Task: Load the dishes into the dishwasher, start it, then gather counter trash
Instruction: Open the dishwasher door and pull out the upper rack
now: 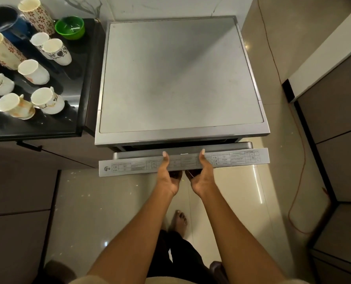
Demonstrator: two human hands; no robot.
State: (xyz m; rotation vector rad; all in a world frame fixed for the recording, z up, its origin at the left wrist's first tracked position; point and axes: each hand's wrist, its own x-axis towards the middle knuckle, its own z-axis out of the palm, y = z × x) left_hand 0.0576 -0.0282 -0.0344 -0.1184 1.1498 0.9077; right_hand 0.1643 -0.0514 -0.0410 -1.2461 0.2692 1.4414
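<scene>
The dishwasher (180,78) stands in the middle, its door (182,162) tipped out at the front edge. Both hands grip the door's top side by side — left hand (168,177), right hand (201,177). Left of the dishwasher lies the counter (47,128), bearing cups (33,71), a bowl (69,27) at the back — and a pot (6,19) behind them.
</scene>
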